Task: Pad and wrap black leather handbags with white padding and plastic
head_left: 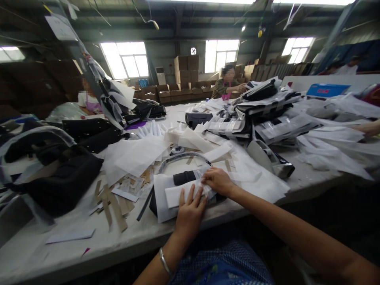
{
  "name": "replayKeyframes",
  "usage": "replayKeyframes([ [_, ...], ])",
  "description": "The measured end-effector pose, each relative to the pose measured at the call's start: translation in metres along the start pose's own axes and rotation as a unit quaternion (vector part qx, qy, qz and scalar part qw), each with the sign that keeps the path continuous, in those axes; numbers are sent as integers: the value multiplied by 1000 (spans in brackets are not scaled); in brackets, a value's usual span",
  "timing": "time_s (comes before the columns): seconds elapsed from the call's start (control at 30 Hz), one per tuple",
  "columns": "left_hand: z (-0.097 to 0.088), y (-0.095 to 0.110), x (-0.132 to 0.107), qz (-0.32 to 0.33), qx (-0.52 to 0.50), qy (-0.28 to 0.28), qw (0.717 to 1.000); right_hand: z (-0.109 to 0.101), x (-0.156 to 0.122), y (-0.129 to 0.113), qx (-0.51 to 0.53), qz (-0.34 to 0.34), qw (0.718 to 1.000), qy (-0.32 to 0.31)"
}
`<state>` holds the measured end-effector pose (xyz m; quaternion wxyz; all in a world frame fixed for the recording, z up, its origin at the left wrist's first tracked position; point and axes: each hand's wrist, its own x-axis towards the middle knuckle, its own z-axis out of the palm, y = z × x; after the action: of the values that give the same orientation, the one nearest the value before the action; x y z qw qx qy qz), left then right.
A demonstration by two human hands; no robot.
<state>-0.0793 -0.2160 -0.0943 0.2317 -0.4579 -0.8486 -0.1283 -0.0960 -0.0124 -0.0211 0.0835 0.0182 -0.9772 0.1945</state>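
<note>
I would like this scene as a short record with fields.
Left hand: fingers spread on a white piece
Right hand: fingers bunched near its right end; grip unclear
Beneath: black bag, partly covered by white sheet
Bag handle: arched beyond the hands
Left of bag: brown strips on table
Across table: co-worker, one hand at a pile

Bag, lower centre (152, 205): black
Sheet over it (160, 188): white
Folded strip on that sheet (173, 197): plain white
Garment, bottom edge (228, 257): blue, finely checked
Bracelet (164, 260): silver
Narrow strips, lower left (118, 211): tan
Worktop (115, 240): off-white
Box, upper right (328, 90): blue, red marking
Cartons, upper centre (186, 67): brown
</note>
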Motion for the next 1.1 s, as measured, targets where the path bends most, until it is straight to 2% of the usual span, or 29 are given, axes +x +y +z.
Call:
replayKeyframes([
  [0.23, -3, -1, -4, 10, -50, 41, 998, 11, 10, 4, -12, 92, 994, -50],
  [0.43, -7, -1, 0, -12, -84, 31, 996, 12, 20, 3, -4, 156, 986, -66],
  [0.7, -8, 2, 2, -41, -145, -26, 988, 14, 26, 0, -13, 173, 982, -71],
  [0.87, -12, 4, 5, -59, -156, -25, 986, 15, 25, -1, -21, 180, 982, -54],
  [1.1, -15, 4, 4, -42, -137, -31, 989, 16, 23, 1, -2, 184, 983, -28],
])
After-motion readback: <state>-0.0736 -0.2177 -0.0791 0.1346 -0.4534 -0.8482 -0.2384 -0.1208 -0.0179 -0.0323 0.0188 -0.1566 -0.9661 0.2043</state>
